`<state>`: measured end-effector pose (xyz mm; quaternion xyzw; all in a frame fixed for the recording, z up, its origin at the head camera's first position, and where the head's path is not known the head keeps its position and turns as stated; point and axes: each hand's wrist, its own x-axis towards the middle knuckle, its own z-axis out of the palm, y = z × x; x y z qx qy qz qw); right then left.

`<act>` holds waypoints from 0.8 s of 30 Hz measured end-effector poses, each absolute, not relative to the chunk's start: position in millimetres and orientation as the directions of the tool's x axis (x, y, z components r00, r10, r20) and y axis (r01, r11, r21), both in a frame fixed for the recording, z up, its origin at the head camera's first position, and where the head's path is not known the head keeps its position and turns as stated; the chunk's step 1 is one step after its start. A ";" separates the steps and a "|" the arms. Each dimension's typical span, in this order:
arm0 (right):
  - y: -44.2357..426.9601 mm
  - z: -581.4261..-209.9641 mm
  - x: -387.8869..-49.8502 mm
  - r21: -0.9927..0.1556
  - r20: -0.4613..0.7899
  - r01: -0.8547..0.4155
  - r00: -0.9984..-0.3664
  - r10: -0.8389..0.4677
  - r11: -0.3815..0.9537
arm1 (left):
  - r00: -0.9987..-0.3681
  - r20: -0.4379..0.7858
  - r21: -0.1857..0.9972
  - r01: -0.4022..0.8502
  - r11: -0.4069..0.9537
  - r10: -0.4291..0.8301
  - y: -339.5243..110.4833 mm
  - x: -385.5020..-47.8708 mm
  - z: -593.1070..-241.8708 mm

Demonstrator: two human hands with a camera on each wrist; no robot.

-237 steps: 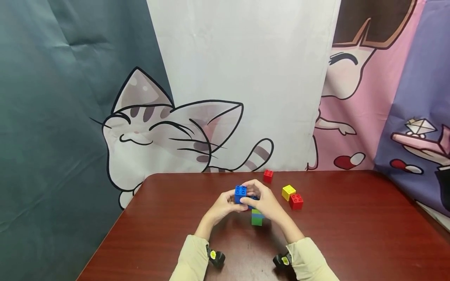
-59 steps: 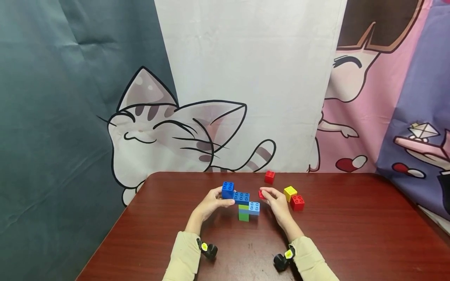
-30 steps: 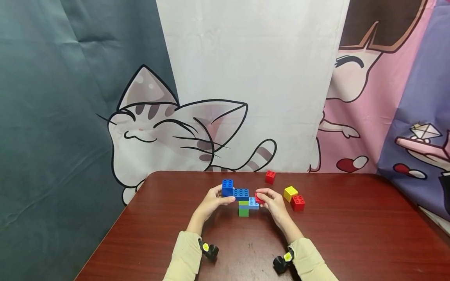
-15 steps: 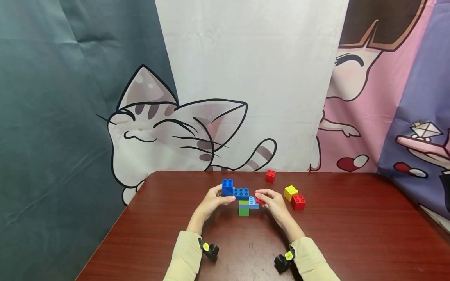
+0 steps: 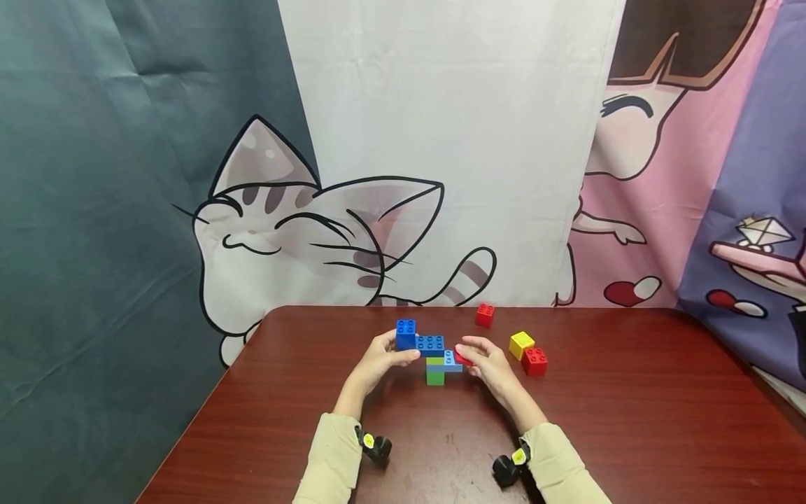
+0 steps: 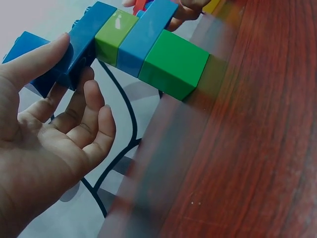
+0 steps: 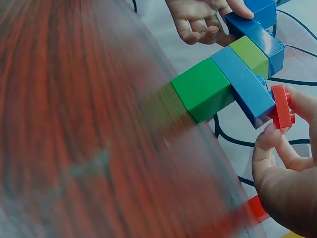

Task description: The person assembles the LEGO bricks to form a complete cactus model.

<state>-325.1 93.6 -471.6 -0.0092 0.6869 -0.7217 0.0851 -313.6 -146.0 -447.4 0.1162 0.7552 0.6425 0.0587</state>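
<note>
At centre frame, a red plate (image 5: 462,357) meets a lopsided stack (image 5: 435,363)

Mid-table in the head view, a person's left hand (image 5: 380,362) pinches the long blue brick (image 5: 431,345) between thumb and forefinger, its other fingers loosely curled. The right hand (image 5: 494,367) pinches the plate in its fingertips at the outer end of the light blue brick (image 7: 242,88). The stack's green brick (image 7: 203,89) appears to stand on the table (image 5: 441,455).

At right in the right wrist view, the plate looks canted; whether its underside has caught any studs cannot be told. Pushed at that angle, it could bind or slip off. The light blue brick juts past the green brick, so a hard press on its end could tip the stack rightward or prise that joint apart. At the stack's upper left in the head view, the tall blue brick (image 5: 406,334) overhangs the opposite way; should the left hand let go, its weight could topple everything leftward. Right of centre, a yellow brick (image 5: 521,345) and a red brick (image 5: 535,361) lie near the right hand, where a wide swing could knock them.
</note>
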 end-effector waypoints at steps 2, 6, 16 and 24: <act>92.7 -472.1 -325.2 -0.990 -0.118 0.127 -0.983 -0.142 -0.060 | -0.967 0.058 0.984 0.098 0.148 0.250 -145.8 -314.0 -447.7; 92.1 -473.5 -325.1 -0.985 -0.137 0.153 -0.973 -0.184 -0.075 | -0.967 0.055 0.984 0.095 0.150 0.248 -145.8 -313.8 -447.5; 95.4 -475.2 -324.3 -0.962 -0.171 0.231 -0.926 -0.337 -0.146 | -0.971 0.044 0.986 0.081 0.149 0.236 -144.7 -313.2 -447.0; 92.9 -476.0 -324.9 -0.955 -0.173 0.232 -0.942 -0.286 -0.186 | -0.971 0.040 0.987 0.076 0.145 0.237 -144.8 -313.7 -448.6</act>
